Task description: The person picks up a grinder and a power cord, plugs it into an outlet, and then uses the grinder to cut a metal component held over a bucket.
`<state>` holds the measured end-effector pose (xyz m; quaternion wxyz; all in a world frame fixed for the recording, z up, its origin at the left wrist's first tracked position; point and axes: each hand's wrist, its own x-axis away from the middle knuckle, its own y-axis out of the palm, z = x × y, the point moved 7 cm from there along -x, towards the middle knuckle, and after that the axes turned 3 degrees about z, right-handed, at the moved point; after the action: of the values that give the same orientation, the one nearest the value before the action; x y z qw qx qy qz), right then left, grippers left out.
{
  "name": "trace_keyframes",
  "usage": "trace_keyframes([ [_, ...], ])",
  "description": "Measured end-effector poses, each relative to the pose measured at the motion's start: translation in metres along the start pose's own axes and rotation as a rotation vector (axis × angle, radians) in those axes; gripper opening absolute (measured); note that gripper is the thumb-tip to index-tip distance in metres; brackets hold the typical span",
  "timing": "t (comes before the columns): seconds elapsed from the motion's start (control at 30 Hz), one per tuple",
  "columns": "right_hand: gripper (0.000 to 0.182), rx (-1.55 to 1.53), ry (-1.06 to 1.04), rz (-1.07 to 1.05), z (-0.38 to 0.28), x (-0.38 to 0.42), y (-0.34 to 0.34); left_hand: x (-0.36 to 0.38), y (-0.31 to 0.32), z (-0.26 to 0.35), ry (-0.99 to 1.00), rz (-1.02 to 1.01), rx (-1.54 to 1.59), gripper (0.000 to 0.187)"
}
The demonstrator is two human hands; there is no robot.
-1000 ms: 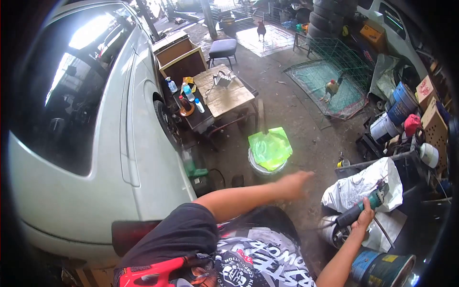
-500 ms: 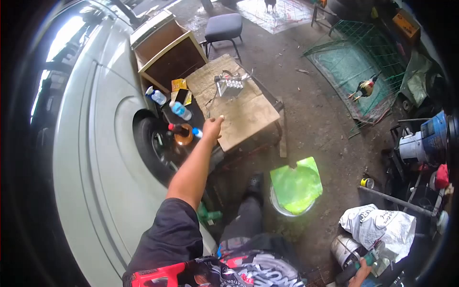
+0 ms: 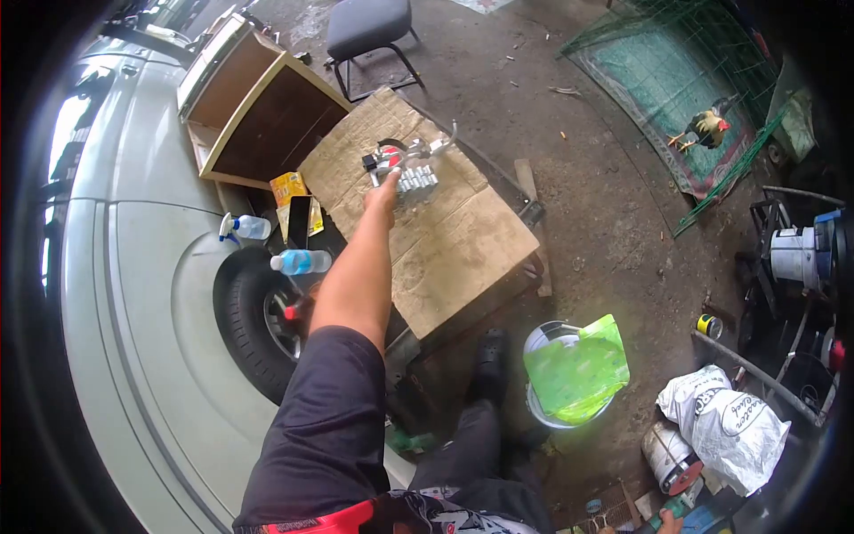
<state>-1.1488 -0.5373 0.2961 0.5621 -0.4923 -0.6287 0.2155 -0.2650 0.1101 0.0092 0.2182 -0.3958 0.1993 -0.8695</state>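
Note:
My left hand (image 3: 382, 196) is stretched out over the cardboard-covered table. Its thumb side overlaps the left edge of a ribbed silver metal part (image 3: 416, 178), which has a curved pipe and a red piece on it; most of the fingers are hidden. At the bottom right edge, my right hand (image 3: 667, 522) is wrapped round a green-bodied power tool (image 3: 681, 505), only partly in view. Flattened brown cardboard (image 3: 463, 258) lies under the metal part.
Spray bottle (image 3: 253, 228), water bottle (image 3: 301, 262) and phone (image 3: 299, 222) lie left of the cardboard, beside the van (image 3: 151, 267). A wooden cabinet (image 3: 267, 116) and stool (image 3: 369, 22) stand behind. Bucket (image 3: 569, 418) with green sheet, white sack (image 3: 725, 418) and rooster (image 3: 709, 129) are rightward.
My left hand has moved forward from the cardboard's near left side to the metal part. My right hand and the green tool are lower, nearer the bottom edge. The view has shifted.

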Motion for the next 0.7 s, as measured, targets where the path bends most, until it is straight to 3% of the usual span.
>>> trace_keyframes([
  [0.13, 0.051, 0.033, -0.080, -0.087, -0.012, -0.016, 0.045, -0.006, 0.014, 0.004, -0.132, -0.070, 0.059, 0.120],
  [0.17, 0.050, 0.015, -0.102, -0.118, -0.020, -0.016, 0.060, -0.037, 0.022, -0.009, -0.149, -0.178, 0.061, 0.120],
  [0.27, 0.047, -0.015, -0.101, -0.138, -0.015, 0.017, 0.044, -0.041, 0.027, -0.013, -0.127, -0.390, 0.055, 0.101],
  [0.33, 0.044, -0.116, -0.003, -0.129, -0.031, 0.043, 0.057, 0.004, 0.023, -0.002, -0.074, -0.411, 0.123, 0.095],
  [0.4, 0.038, -0.265, 0.143, -0.215, -0.025, 0.051, 0.063, 0.009, 0.015, -0.005, 0.000, -0.383, 0.122, 0.087],
  [0.47, 0.039, -0.365, 0.175, -0.171, -0.018, 0.059, 0.060, 0.018, 0.014, -0.014, 0.079, -0.417, 0.146, 0.080],
  [0.53, 0.039, -0.432, 0.176, -0.150, -0.012, 0.067, 0.056, 0.077, 0.015, -0.026, 0.161, -0.522, 0.175, 0.075],
  [0.6, 0.040, -0.461, 0.150, -0.152, -0.012, 0.070, 0.055, 0.122, 0.028, -0.058, 0.206, -0.660, 0.197, 0.047],
  [0.67, 0.041, -0.498, 0.141, -0.203, -0.005, 0.069, 0.055, 0.211, 0.044, -0.081, 0.258, -0.826, 0.284, 0.039],
  [0.7, 0.041, -0.513, 0.145, -0.219, 0.005, 0.072, 0.049, 0.249, 0.053, -0.099, 0.230, -0.873, 0.258, 0.054],
])
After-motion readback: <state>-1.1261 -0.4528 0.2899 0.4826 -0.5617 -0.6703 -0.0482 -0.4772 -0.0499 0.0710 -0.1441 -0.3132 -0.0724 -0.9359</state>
